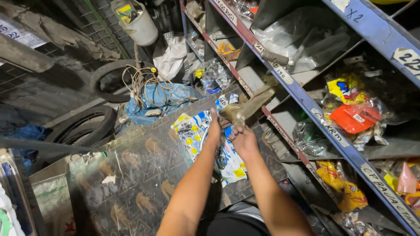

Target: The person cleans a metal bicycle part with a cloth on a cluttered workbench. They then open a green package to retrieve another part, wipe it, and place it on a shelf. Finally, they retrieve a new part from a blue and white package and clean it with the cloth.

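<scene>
Blue metal shelves [306, 102] stood on my right, crammed with plastic bags. Old tyres [87, 126] and tangled wire [146, 83] lay across the dim floor.

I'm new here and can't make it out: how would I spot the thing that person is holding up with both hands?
Start at the blue-edged metal shelving on the right. Just left of its lower bins, both hands, left hand and right hand, meet above white-and-blue packets. They hold a dull brownish, blurred elongated piece, drab beside the bright packets.

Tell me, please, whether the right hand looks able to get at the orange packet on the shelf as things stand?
Probably not yet: the right hand and the left hand both grip a dusty part, so it is occupied. Otherwise the orange packet lies in an open-fronted shelf bay with nothing in front.
</scene>
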